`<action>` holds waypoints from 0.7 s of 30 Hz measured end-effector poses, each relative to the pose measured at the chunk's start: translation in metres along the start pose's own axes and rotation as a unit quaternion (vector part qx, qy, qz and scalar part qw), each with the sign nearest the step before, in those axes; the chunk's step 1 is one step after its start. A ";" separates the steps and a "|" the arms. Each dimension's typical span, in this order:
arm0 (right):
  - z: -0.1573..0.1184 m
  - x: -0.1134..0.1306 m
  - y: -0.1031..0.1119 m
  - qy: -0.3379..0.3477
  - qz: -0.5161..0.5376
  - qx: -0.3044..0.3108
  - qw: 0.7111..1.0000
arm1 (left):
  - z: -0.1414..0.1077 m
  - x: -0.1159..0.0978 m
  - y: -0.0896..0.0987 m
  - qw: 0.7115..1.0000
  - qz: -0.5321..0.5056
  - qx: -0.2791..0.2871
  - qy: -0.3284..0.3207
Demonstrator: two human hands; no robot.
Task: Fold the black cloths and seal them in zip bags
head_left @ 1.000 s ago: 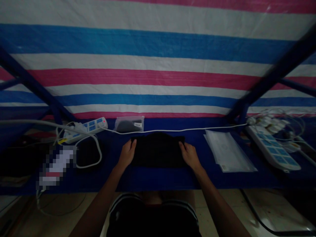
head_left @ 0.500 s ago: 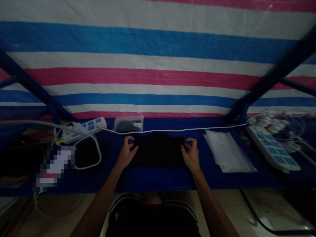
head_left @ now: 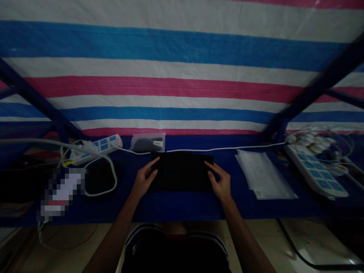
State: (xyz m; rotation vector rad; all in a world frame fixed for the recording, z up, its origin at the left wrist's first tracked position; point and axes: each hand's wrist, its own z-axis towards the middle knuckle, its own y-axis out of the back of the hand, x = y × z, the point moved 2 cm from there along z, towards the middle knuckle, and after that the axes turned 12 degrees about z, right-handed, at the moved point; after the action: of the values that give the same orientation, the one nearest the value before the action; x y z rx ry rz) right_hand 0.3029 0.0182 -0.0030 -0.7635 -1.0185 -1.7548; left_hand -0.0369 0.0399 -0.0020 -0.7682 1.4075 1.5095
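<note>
A black folded piece of fabric (head_left: pixel 182 172) lies flat on the blue surface (head_left: pixel 179 206) in front of me; it is too dark to tell what garment it is. At its left end, my left hand (head_left: pixel 144 179) rests with fingertips on the upper corner, thumb and fingers apart. My right hand (head_left: pixel 221 182) lies likewise at the right end, index finger stretched along the top corner and thumb on the side edge. Neither hand is closed around the cloth. Behind the fabric sits a clear bag (head_left: pixel 148 143) with something dark and a white label inside.
Flat translucent plastic bags (head_left: pixel 264 174) lie to the right. Power strips with plugs stand at the left (head_left: pixel 106 144) and right (head_left: pixel 318 170). A white cable (head_left: pixel 227 148) crosses behind the fabric. A striped sheet (head_left: pixel 176 87) hangs at the back between blue frame bars.
The curved top edge of the fabric now lies straight. My fingers have gone from curled at its ends to stretched out over its upper corners.
</note>
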 end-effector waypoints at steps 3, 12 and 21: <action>0.002 -0.006 -0.004 -0.020 -0.022 0.040 0.999 | 0.001 0.000 -0.001 1.000 0.003 0.009 -0.005; 0.002 -0.008 -0.012 -0.024 -0.043 0.115 0.992 | 0.003 0.004 -0.006 0.999 0.017 0.033 0.014; 0.000 -0.008 -0.008 -0.015 -0.057 0.070 0.996 | 0.002 0.001 -0.005 0.998 0.041 0.043 0.030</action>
State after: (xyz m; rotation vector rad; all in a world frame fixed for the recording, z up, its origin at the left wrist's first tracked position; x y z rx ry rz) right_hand 0.2985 0.0230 -0.0124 -0.6565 -1.2137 -1.7515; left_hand -0.0325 0.0413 -0.0044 -0.7162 1.5552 1.4893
